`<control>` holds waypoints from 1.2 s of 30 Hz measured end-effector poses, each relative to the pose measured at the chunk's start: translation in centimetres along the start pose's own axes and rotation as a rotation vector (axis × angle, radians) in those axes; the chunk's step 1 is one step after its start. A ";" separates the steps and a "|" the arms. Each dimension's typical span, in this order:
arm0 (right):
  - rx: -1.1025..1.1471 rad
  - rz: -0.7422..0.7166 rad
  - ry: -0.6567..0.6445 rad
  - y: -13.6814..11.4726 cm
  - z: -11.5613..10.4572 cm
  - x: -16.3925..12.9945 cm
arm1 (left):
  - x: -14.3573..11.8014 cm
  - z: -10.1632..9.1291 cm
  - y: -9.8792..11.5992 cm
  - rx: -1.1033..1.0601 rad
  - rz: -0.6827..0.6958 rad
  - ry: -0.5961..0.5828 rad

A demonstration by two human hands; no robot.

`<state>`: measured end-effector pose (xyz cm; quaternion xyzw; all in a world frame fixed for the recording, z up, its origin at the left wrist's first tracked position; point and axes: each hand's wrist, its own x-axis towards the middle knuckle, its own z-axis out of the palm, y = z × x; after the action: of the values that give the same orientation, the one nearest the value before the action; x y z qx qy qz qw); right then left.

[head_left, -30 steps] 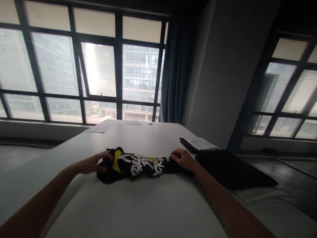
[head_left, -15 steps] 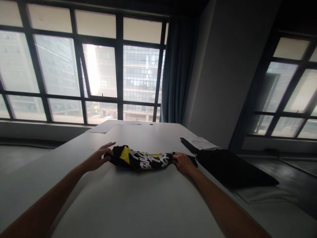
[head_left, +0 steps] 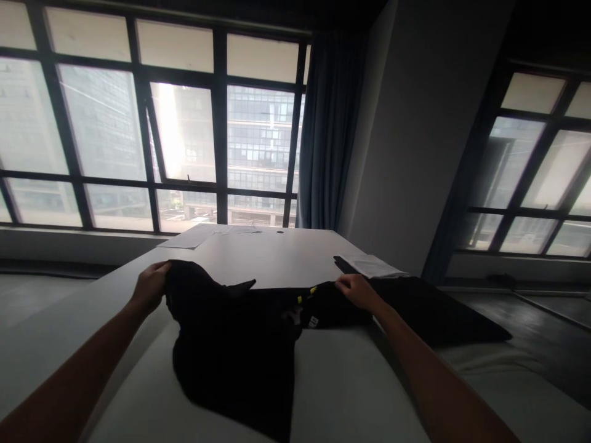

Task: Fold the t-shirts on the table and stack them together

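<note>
The left hand (head_left: 150, 284) is closed on the top left corner of a black shirt (head_left: 231, 344), lifting that edge above the tabletop (head_left: 272, 255). The right hand (head_left: 356, 289) pinches the shirt's other upper end, low against the tabletop's right edge. Between the 2 grips the cloth sags, and its body hangs and spreads toward the near edge. A bit of yellow and white print shows just left of the right grip. A dark cloth (head_left: 429, 311) lies just right of the right hand, with white paper (head_left: 372, 266) behind it. More papers (head_left: 191, 237) lie at the far left corner.
</note>
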<state>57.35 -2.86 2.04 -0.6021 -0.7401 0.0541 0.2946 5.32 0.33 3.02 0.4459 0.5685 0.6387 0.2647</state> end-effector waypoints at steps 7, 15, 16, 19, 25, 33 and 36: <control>0.103 0.067 -0.308 0.0 0.2 -0.3 | -2.4 1.6 0.1 0.599 0.213 -0.235; -0.133 -0.004 -0.223 1.8 3.4 0.3 | -10.1 5.5 1.1 1.180 0.312 -0.934; -0.131 -0.004 -0.270 2.2 3.5 0.2 | -10.1 5.4 0.9 1.193 0.308 -0.983; -0.131 0.011 -0.379 3.0 3.7 0.2 | -8.6 4.4 0.4 1.221 0.283 -1.099; -0.303 0.264 -0.425 2.7 3.3 0.7 | -4.1 0.6 -0.4 1.408 0.195 -1.056; -0.571 0.429 -0.360 1.4 1.5 0.6 | -3.6 -1.2 0.5 1.399 0.061 -1.018; -0.595 0.393 -0.334 0.9 0.9 0.3 | -4.3 -0.5 1.3 1.354 0.146 -0.949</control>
<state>57.66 -2.06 1.04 -0.7742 -0.6319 -0.0103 -0.0335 7.07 -3.85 3.13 0.7668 0.6273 -0.0819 0.1086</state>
